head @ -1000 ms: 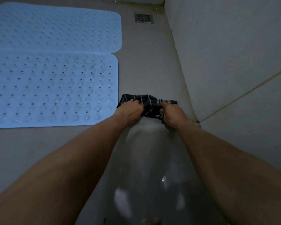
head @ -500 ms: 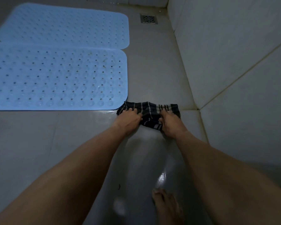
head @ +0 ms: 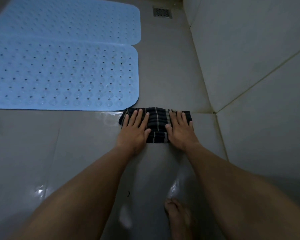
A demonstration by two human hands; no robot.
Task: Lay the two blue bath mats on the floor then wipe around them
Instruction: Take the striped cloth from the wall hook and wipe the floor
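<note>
Head view: two light blue perforated rubber bath mats lie flat on the grey tiled floor (head: 163,75), the near mat (head: 62,77) and the far mat (head: 68,19) edge to edge. No writing is legible. A dark striped folded cloth (head: 157,123) lies touching the near mat's right corner. Left hand (head: 134,129) and right hand (head: 180,129) press flat on it, fingers spread, gripping nothing. A metal drain grate (head: 162,12) sits by the tiled wall (head: 249,49); a bare foot (head: 178,217) shows below.
</note>
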